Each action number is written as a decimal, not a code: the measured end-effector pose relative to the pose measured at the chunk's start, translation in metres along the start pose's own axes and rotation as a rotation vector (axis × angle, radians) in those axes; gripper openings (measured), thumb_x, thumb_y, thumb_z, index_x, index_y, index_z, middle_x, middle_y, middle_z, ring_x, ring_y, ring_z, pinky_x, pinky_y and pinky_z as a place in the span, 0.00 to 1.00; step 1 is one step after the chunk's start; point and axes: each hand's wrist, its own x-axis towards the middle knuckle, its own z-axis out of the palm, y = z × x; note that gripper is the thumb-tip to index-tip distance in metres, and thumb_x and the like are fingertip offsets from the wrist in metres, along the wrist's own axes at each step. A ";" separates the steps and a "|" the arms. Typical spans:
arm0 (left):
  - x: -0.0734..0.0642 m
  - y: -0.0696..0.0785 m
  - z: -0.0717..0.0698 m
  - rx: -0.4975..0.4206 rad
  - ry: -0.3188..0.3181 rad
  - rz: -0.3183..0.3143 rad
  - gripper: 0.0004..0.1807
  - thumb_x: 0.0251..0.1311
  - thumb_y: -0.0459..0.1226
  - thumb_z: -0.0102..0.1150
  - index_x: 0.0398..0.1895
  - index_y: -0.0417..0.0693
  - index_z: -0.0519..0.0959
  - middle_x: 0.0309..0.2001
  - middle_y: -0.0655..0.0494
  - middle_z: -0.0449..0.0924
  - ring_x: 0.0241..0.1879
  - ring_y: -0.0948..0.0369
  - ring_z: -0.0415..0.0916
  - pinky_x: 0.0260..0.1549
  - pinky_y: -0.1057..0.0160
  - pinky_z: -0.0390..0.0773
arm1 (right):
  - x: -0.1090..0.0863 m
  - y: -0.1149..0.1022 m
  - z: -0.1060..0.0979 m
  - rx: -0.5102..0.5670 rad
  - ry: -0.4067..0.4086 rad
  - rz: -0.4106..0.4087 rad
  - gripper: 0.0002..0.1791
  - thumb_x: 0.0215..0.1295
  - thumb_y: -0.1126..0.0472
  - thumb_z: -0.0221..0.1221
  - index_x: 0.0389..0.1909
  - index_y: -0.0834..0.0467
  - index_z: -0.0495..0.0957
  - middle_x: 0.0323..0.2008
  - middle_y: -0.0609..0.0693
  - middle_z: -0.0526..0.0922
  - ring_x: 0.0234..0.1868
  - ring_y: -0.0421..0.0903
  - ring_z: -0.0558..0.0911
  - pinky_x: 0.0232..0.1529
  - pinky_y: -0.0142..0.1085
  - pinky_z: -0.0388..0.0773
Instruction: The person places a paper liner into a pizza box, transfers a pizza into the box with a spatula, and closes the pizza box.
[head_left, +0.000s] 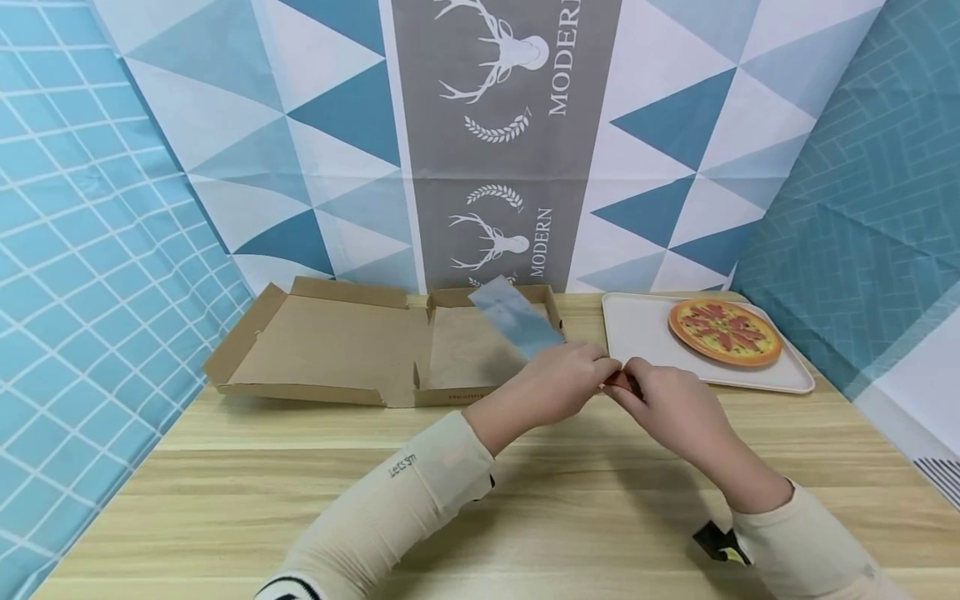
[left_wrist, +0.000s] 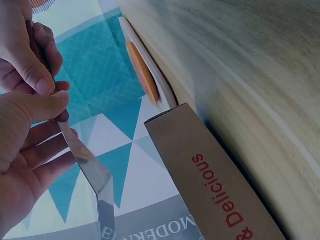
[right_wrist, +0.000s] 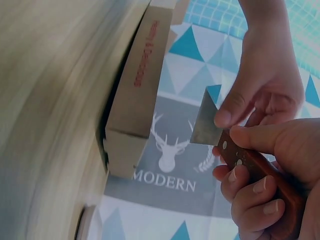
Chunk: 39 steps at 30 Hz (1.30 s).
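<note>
A pizza spatula with a flat metal blade (head_left: 519,318) and a riveted brown wooden handle (right_wrist: 265,175) is held up above the table between both hands. My right hand (head_left: 678,408) grips the handle, its fingers wrapped round the wood in the right wrist view. Where handle meets metal, my left hand (head_left: 558,379) pinches the spatula with its thumb and fingers; its other fingers spread below the neck in the left wrist view. The blade points away to the left and overlaps the open pizza box (head_left: 480,329) in the head view.
The box's lid (head_left: 337,342) lies folded open to the left. At the right, a white tray (head_left: 637,346) carries a round pizza (head_left: 726,332) near its right side. All stand toward the back of the wooden table (head_left: 300,475), before a patterned backdrop (head_left: 510,150).
</note>
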 end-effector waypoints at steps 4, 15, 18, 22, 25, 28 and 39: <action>0.001 -0.001 0.003 -0.001 0.046 0.013 0.18 0.67 0.38 0.67 0.59 0.51 0.81 0.56 0.57 0.80 0.56 0.60 0.79 0.53 0.68 0.80 | 0.000 0.009 -0.006 -0.018 -0.023 0.029 0.16 0.70 0.53 0.65 0.29 0.57 0.73 0.17 0.47 0.68 0.17 0.43 0.66 0.20 0.35 0.59; 0.006 -0.002 0.013 -0.105 0.164 0.034 0.13 0.66 0.36 0.67 0.52 0.51 0.84 0.52 0.56 0.81 0.52 0.60 0.79 0.51 0.69 0.80 | -0.006 0.048 -0.026 -0.051 -0.098 0.111 0.16 0.72 0.51 0.62 0.28 0.57 0.77 0.16 0.46 0.70 0.17 0.44 0.68 0.19 0.37 0.61; 0.010 -0.001 0.019 -0.167 0.166 0.034 0.12 0.64 0.34 0.67 0.50 0.49 0.85 0.49 0.55 0.82 0.50 0.60 0.80 0.51 0.69 0.79 | -0.010 0.061 -0.031 -0.059 -0.122 0.134 0.18 0.73 0.50 0.61 0.24 0.55 0.76 0.15 0.45 0.70 0.17 0.44 0.68 0.19 0.37 0.61; 0.016 0.001 0.028 -0.230 0.149 0.008 0.12 0.64 0.34 0.67 0.50 0.48 0.86 0.49 0.55 0.83 0.50 0.61 0.81 0.51 0.70 0.79 | -0.017 0.078 -0.038 -0.096 -0.098 0.130 0.21 0.72 0.51 0.63 0.19 0.53 0.72 0.13 0.45 0.67 0.16 0.44 0.67 0.20 0.37 0.60; 0.019 0.004 0.035 -0.251 0.133 -0.055 0.11 0.65 0.37 0.68 0.50 0.49 0.86 0.49 0.56 0.85 0.51 0.62 0.81 0.52 0.71 0.79 | -0.020 0.086 -0.042 -0.113 -0.092 0.136 0.23 0.71 0.50 0.63 0.17 0.52 0.70 0.13 0.45 0.67 0.17 0.44 0.67 0.20 0.37 0.60; 0.023 0.009 0.041 -0.282 0.115 -0.133 0.11 0.65 0.40 0.68 0.49 0.50 0.87 0.49 0.58 0.86 0.51 0.63 0.82 0.51 0.73 0.79 | -0.021 0.092 -0.046 -0.109 -0.121 0.162 0.23 0.72 0.49 0.62 0.18 0.52 0.71 0.14 0.45 0.68 0.18 0.44 0.67 0.21 0.38 0.61; 0.061 0.021 0.054 -0.561 -0.004 -0.350 0.13 0.66 0.40 0.66 0.51 0.50 0.88 0.53 0.61 0.87 0.57 0.65 0.81 0.54 0.74 0.76 | -0.031 0.116 -0.055 -0.095 -0.167 0.230 0.18 0.71 0.49 0.62 0.23 0.54 0.74 0.19 0.46 0.72 0.21 0.46 0.70 0.21 0.39 0.62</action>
